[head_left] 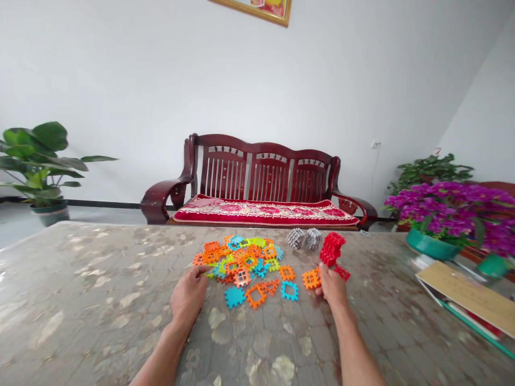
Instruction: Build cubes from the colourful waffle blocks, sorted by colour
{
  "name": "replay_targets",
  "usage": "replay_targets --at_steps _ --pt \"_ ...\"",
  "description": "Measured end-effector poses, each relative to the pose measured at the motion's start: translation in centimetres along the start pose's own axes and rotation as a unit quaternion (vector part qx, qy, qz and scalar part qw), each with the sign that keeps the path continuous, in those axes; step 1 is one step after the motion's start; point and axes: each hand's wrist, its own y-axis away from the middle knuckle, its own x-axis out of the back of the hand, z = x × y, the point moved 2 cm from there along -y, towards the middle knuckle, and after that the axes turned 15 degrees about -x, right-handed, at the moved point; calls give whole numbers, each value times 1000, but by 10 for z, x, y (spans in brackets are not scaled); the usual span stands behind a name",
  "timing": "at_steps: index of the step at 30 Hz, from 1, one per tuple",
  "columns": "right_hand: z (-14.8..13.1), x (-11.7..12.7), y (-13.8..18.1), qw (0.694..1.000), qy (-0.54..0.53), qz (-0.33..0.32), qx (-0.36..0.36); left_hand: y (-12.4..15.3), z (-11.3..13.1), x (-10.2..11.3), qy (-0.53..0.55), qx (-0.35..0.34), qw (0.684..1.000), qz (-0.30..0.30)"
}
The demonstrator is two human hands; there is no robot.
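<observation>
A pile of flat, notched plastic building tiles [241,257] in orange, blue and yellow-green lies on the table in front of me. My left hand [191,292] rests at the pile's left edge, its fingers reaching to the nearest tiles and seemingly not gripping one. To the right of the pile, my right hand [333,287] pinches an orange window tile [311,279] between thumb and fingers, which partly cover it. Just beyond that hand stands a red knobbly block shape [332,248]. Separate from the heap lie a solid blue tile [234,296] and a blue frame tile [289,290].
Two grey knobbly balls [296,238] sit behind the tiles. At the right are purple flowers in a teal pot [432,244] and a stack of papers or folders [469,292]. Across the table stands a wooden bench [267,174]; a potted plant [48,212] is at left.
</observation>
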Motion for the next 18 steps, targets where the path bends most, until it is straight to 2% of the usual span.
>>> replay_targets --at_steps 7,9,13,18 --pt "3 4 -1 997 21 78 12 0 -1 -1 -2 -11 1000 14" --pt "3 5 0 994 1 98 44 0 0 -1 -5 -10 1000 18" --pt "-6 -1 9 986 -27 50 159 0 0 0 -5 -8 1000 24" --pt "-14 -8 25 972 68 8 225 0 0 0 1 -12 1000 19"
